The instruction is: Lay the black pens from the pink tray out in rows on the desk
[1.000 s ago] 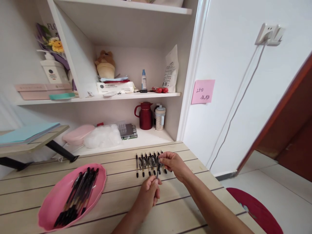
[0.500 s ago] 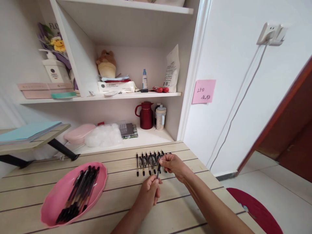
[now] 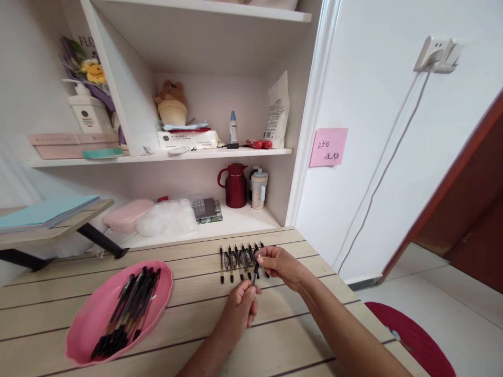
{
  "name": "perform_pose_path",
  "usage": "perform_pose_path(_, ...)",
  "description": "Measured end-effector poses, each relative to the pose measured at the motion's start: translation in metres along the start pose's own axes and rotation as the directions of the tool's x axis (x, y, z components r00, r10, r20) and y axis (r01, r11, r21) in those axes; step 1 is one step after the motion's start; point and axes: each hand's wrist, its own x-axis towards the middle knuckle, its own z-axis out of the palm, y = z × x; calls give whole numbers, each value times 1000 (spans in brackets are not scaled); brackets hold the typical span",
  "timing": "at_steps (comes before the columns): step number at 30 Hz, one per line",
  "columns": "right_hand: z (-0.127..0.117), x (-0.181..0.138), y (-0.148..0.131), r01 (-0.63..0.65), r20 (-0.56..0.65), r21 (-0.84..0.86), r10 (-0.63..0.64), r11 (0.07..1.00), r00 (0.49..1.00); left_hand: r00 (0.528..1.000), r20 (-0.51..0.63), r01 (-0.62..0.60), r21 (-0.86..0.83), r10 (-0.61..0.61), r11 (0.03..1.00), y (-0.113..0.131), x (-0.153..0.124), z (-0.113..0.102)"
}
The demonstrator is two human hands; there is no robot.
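Note:
My left hand (image 3: 240, 305) is closed on the lower end of a slim black pen (image 3: 255, 272), held at a slant above the table. At its upper end, the fingers of my right hand (image 3: 277, 264) pinch the dark cap part. Just behind my hands lies a row of several uncapped pens (image 3: 231, 264), tips pointing away, with loose dark caps (image 3: 227, 260) between them. My right hand partly hides the right end of this row. To the left, a pink scalloped tray (image 3: 78, 327) holds a bundle of several black pens (image 3: 129, 309).
The slatted wooden table (image 3: 188, 330) meets a white shelf unit (image 3: 220, 222) at the back. A red jug (image 3: 236, 187) and a light tumbler (image 3: 258, 189) stand on its lower level. A small raised stand (image 3: 74, 222) is at the left. A cable (image 3: 385, 167) hangs down the right wall.
Both hands stay at almost the same spot on the pen. My right hand and forearm have shifted very slightly; the row and the tray look unchanged.

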Motion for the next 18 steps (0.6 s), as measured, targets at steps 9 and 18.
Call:
perform_pose_path(9,0,-1,-1,-2,34,17,1,1000,999,1000,11,13,29,-13,999,2,0,0)
perform_pose_path(18,-1,-1,-1,-27,49,0,27,1000,998,1000,25,3,31,-4,1000,0,1,-2)
